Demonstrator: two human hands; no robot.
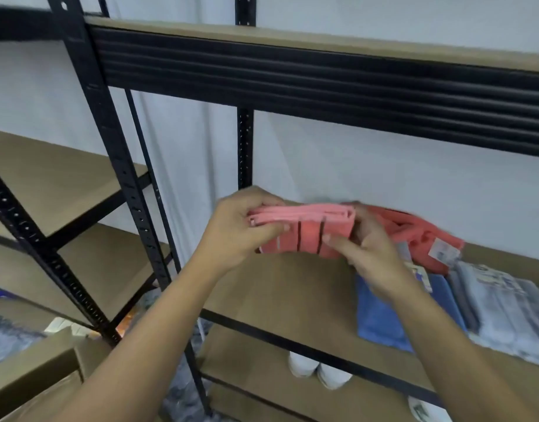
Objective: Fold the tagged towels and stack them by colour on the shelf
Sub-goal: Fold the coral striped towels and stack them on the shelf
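Observation:
A folded pink-red towel (304,229) with dark stripes hangs in the air above the wooden shelf board (280,293). My left hand (241,229) grips its left end, thumb on top. Its right end is pinched by my right hand (365,248). Behind my right hand a stack of red towels (414,233) with a paper tag lies on the shelf. In front of that stack lie a folded blue towel (381,318) and, further right, a pile of grey towels (502,312).
The black metal rack has an upper shelf beam (323,80) close above my hands and an upright post (110,166) on the left. White shoes (320,370) stand on the lower shelf. A cardboard box (31,370) sits at the lower left.

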